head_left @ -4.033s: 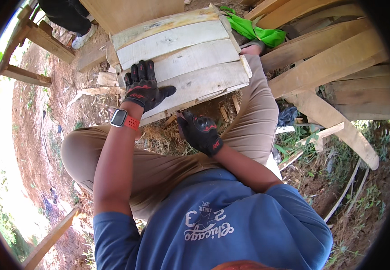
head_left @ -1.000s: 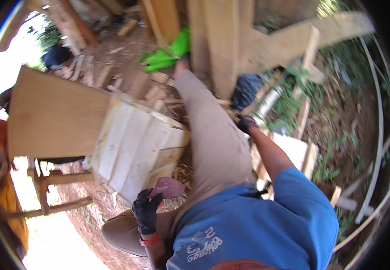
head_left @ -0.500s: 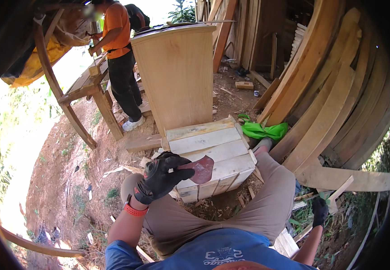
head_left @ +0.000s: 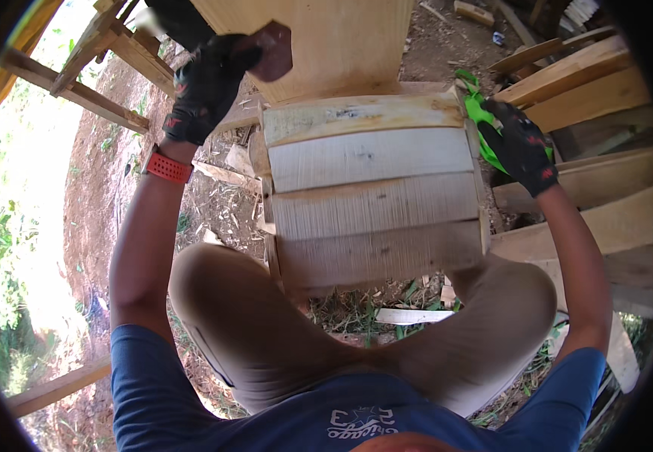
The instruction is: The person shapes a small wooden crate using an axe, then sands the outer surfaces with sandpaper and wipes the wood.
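Observation:
In my black-gloved left hand [head_left: 207,84], a piece of reddish-brown sandpaper [head_left: 272,51] is pinched between thumb and fingers. The hand is raised at the upper left, in front of an upright pale wooden panel [head_left: 319,45]. My right hand [head_left: 521,145], gloved too, is at the right of a low box of whitish boards [head_left: 372,154]. Its thumb and fingers are apart, over or against a bright green cloth or bag [head_left: 479,113]; whether they touch it I cannot tell. The box stands between my knees and the panel.
Long timber planks [head_left: 582,83] are stacked at the right. A wooden trestle or bench [head_left: 78,83] stands at the far left, with a person's dark-clothed leg partly in view beside the panel. Wood scraps [head_left: 228,177] and shavings litter the dirt ground.
My left hand has moved up and forward with the sandpaper. My right hand has come up from the lower right to the green cloth or bag. The view has tilted downward.

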`<control>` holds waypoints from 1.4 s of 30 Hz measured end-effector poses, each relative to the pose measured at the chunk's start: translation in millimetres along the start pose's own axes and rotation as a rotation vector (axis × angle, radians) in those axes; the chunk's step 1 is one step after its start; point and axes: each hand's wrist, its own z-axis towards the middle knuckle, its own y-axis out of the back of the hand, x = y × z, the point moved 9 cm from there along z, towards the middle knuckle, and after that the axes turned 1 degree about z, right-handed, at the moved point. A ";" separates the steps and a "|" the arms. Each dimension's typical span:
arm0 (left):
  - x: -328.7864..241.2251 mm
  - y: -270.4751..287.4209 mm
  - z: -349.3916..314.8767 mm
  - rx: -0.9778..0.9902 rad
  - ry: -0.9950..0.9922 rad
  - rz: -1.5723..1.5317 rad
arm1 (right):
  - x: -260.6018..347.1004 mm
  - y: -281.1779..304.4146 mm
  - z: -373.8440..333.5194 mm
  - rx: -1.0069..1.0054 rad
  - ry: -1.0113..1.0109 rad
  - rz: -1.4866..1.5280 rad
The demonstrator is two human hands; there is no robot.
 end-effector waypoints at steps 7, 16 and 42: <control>-46.9 -53.6 88.8 -0.128 -0.102 -0.120 | 75.7 -119.6 114.2 -0.060 0.150 -0.013; -68.4 93.2 194.0 -0.340 -0.290 -0.058 | 81.9 -129.5 137.7 0.366 0.143 0.020; 45.5 213.4 421.1 -0.381 0.303 0.354 | 55.8 176.1 975.7 0.020 0.012 -0.130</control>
